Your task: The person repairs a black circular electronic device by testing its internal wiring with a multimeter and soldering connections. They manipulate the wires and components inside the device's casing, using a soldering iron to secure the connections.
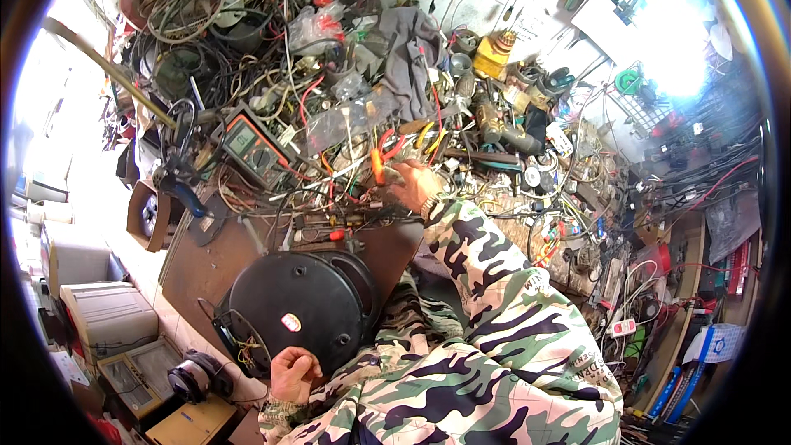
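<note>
A black, round appliance base [284, 301] with a small white-and-red label lies on the brown board near my lap. Beside its near edge is my left hand [294, 372], its fingers curled in toward the thumb; whatever they hold, if anything, is hidden. My right hand [414, 187] reaches forward into the clutter with partly bent fingers apart. Its fingertips are right next to an orange tool handle [378, 167], and I see no firm grip on it. Red-handled pliers [392, 146] and yellow-handled pliers [430, 138] lie just beyond. Loose wires [245, 344] hang at the base's left side.
An orange-and-grey multimeter [254, 148] leans at the left of the heap. Tangled cables [206, 25] pile up behind it. A grey cloth [409, 53] and a yellow bottle [494, 55] sit farther back. The brown board [202, 268] extends left; a motor-like part [191, 377] stands lower left.
</note>
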Tool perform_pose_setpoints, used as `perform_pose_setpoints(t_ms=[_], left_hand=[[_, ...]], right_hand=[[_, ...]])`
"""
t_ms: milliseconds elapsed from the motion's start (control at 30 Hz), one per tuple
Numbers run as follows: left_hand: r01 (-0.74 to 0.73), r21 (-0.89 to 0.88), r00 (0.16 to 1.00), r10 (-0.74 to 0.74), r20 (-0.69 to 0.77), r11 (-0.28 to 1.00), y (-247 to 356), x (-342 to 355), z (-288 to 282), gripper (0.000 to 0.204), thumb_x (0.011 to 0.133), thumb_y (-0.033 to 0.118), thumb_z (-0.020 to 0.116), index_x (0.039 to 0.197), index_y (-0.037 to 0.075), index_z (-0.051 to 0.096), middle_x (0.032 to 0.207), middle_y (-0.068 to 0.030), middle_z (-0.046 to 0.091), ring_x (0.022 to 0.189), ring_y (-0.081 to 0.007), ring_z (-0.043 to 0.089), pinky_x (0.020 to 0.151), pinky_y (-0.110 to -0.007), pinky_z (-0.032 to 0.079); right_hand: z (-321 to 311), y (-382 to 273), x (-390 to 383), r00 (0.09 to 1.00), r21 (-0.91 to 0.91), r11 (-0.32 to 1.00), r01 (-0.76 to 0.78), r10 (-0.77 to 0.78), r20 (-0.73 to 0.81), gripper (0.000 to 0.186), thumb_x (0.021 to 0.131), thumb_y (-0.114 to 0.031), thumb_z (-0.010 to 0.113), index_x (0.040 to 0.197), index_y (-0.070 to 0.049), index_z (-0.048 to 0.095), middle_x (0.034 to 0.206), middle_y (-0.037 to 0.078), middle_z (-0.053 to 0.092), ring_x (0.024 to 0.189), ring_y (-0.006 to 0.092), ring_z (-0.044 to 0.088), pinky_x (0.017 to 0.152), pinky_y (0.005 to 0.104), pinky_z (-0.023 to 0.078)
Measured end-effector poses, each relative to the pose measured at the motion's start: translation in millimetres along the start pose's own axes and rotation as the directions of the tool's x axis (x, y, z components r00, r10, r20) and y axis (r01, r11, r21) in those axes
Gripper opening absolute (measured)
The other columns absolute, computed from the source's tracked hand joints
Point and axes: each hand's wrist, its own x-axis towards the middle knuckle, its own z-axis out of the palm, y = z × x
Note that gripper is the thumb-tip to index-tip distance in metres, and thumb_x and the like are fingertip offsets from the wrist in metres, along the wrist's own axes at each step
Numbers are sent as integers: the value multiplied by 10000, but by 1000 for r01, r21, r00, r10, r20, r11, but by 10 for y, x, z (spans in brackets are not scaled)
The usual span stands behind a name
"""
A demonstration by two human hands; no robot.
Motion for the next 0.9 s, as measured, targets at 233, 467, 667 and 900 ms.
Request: perform_pose_setpoints(t_ms=[233,467,667,900], left_hand=[[-64,-75,996,59,-70,995,-116,144,347,157,964,88,723,1057,-21,660,856,-95,637,705,-185,583,643,-350,507],[41,-122,992,-55,-112,992,-229,341,759,204,984,64,691,1134,-72,659,981,-155,684,795,-235,644,720,-371,541],[21,-117,997,-29,-67,993,-259,389,898,196,984,125,726,1112,-18,689,945,-74,703,798,-144,656,739,-291,553],[-6,-233,1000,4,-6,972,-296,468,749,175,998,97,701,1130,-18,702,953,-77,688,789,-146,624,724,-292,530]], right_hand=[[-1366,1271,249,866,-540,754,-375,77,-493,486,685,-68,728,1167,-53,673,946,181,706,870,395,689,800,502,566],[-1677,2382,370,960,-577,787,-220,281,18,646,705,-76,688,1337,-19,567,1063,287,723,1040,464,696,891,527,571],[-1601,2505,564,960,-681,709,-184,279,31,609,785,-104,717,1356,-29,522,1008,286,733,978,460,711,828,504,583],[-2487,1806,524,971,-649,729,-220,226,-75,510,733,-313,797,1176,-78,702,1026,277,732,969,469,710,840,512,574]])
